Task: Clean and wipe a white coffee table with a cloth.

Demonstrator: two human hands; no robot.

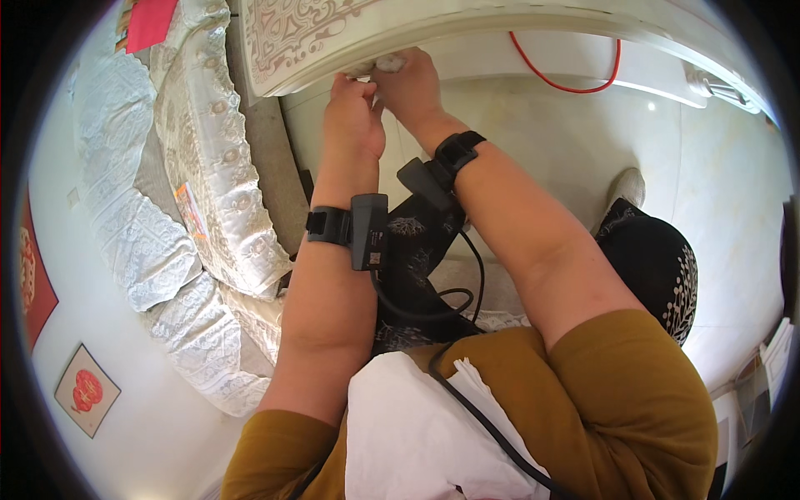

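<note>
My right hand (pixel 411 86) is at the edge of a pale table (pixel 294 39) with a brown scroll pattern. A white wad (pixel 390 63), perhaps tissue or cloth, is held in its curled fingers. Close beside it, my left hand (pixel 351 117) reaches up to the same edge with its fingers bent. The table rim hides its fingertips, so what they hold cannot be made out. Both wrists carry black strapped devices, one on the left (pixel 369 231) and one on the right (pixel 428 181), with black cables running back towards my body.
On the left runs a sofa with a lace-trimmed cover (pixel 215 156) and a small printed card or booklet (pixel 191 211) on it. A red cord (pixel 562 87) hangs below the table edge. My shoe (pixel 627 187) rests on the tiled floor (pixel 700 187). White paper or cloth (pixel 425 431) covers my chest.
</note>
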